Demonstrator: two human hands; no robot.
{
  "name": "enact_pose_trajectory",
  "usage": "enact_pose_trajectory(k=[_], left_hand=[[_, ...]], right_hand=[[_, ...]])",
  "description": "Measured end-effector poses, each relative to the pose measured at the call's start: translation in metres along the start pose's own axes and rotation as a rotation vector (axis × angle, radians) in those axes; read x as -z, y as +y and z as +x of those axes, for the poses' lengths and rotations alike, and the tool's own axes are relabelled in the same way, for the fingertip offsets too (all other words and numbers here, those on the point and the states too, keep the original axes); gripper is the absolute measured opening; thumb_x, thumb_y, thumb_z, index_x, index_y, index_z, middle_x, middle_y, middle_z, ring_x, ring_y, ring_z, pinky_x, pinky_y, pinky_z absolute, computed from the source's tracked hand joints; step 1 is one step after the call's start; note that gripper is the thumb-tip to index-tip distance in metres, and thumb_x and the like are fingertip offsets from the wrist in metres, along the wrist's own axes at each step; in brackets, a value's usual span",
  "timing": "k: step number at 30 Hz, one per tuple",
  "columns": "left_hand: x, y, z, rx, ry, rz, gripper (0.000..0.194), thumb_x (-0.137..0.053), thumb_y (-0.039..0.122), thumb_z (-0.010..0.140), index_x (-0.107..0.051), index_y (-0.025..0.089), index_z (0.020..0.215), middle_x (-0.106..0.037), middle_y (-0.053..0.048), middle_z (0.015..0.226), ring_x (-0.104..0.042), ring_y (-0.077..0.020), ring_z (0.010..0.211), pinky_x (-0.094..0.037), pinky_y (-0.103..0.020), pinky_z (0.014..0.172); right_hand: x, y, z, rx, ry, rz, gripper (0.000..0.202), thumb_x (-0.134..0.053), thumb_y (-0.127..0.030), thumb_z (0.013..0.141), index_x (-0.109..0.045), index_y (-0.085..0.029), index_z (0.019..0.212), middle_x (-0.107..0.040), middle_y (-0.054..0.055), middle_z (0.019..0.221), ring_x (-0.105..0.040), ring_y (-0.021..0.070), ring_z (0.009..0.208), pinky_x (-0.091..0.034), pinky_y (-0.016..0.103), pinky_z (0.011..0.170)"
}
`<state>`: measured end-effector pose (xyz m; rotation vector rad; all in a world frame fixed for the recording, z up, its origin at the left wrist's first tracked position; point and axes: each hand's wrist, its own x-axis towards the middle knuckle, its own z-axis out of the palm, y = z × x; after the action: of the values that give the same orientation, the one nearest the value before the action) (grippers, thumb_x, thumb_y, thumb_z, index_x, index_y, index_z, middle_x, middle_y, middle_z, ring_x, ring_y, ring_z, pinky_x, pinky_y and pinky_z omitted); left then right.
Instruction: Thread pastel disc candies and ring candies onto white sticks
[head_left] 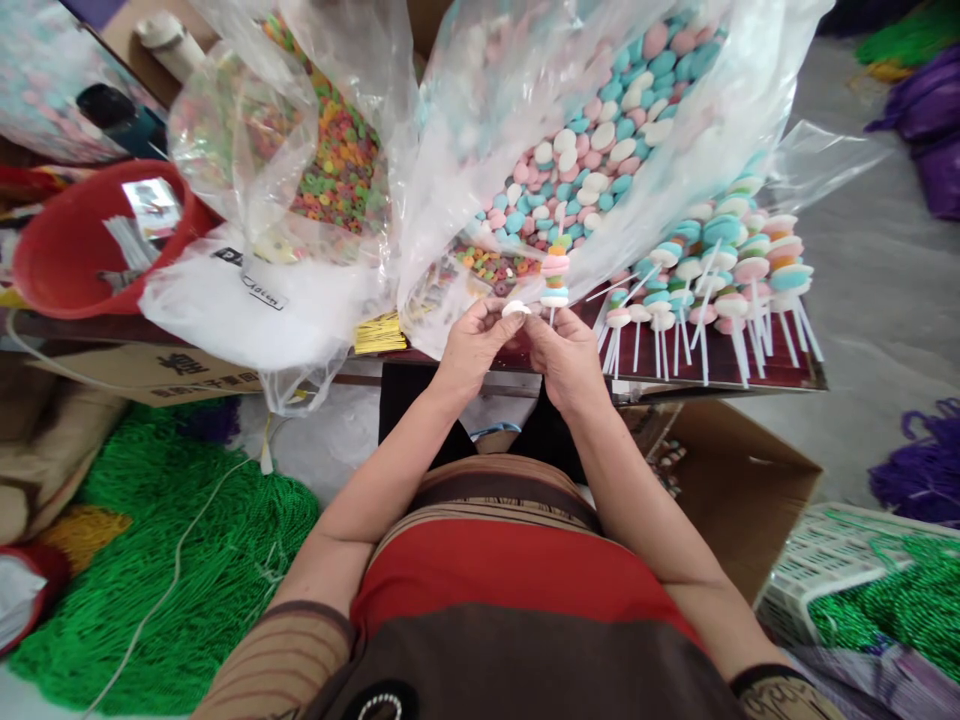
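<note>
Pinching a white disc (514,309) in the left hand (472,348), fingertips close to those of the right hand (566,358). Gripping a stick stacked with coloured pieces (555,268) low down in the right hand, upright, probably to leave the stack untouched. Beyond both hands, seemingly for short reaches, a clear bag of pink, blue and white discs (592,180). Right of the right hand, a pile of loaded sticks (720,262), bare ends mostly toward the near edge, perhaps for easy lifting.
</note>
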<state>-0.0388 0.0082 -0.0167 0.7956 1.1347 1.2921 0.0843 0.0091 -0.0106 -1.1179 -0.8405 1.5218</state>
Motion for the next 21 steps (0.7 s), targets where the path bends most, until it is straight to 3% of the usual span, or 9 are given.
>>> enact_pose_trajectory(k=[6,11,17,21], left_hand=[[0.012,0.004,0.013,-0.002,0.078,-0.027,0.027,-0.087,0.037,0.081,-0.068,0.019,0.09,-0.074,0.001,0.076,-0.072,-0.0112,0.069,-0.052,-0.022,0.063],[0.016,0.004,0.022,0.041,0.018,-0.121,0.034,-0.092,0.042,0.076,-0.075,0.021,0.095,-0.077,0.003,0.08,-0.071,-0.0096,0.069,-0.057,-0.024,0.069],[0.015,0.004,0.02,0.108,0.018,-0.161,0.033,-0.092,0.043,0.077,-0.077,0.021,0.098,-0.08,-0.001,0.093,-0.074,-0.0114,0.079,-0.059,-0.025,0.077],[0.016,0.002,0.019,0.047,0.034,-0.147,0.033,-0.09,0.043,0.08,-0.077,0.021,0.1,-0.079,-0.001,0.092,-0.075,-0.0121,0.081,-0.059,-0.028,0.083]], right_hand=[[0.018,-0.004,-0.029,0.041,-0.111,-0.102,0.046,-0.072,-0.068,0.087,-0.068,-0.023,0.086,-0.051,-0.006,0.059,-0.03,0.0071,0.045,-0.022,0.025,0.042],[0.03,-0.005,-0.056,0.01,-0.251,-0.356,0.052,-0.062,-0.069,0.095,-0.077,-0.019,0.1,-0.048,-0.007,0.048,-0.036,0.0093,0.042,-0.028,0.024,0.045],[0.036,0.004,-0.057,0.061,-0.213,-0.501,0.047,-0.06,-0.059,0.098,-0.082,-0.018,0.095,-0.042,-0.007,0.046,-0.037,0.0104,0.044,-0.03,0.025,0.048],[0.039,0.008,-0.055,0.085,-0.192,-0.537,0.043,-0.06,-0.055,0.097,-0.083,-0.019,0.094,-0.039,-0.006,0.047,-0.037,0.0114,0.045,-0.028,0.026,0.047]])
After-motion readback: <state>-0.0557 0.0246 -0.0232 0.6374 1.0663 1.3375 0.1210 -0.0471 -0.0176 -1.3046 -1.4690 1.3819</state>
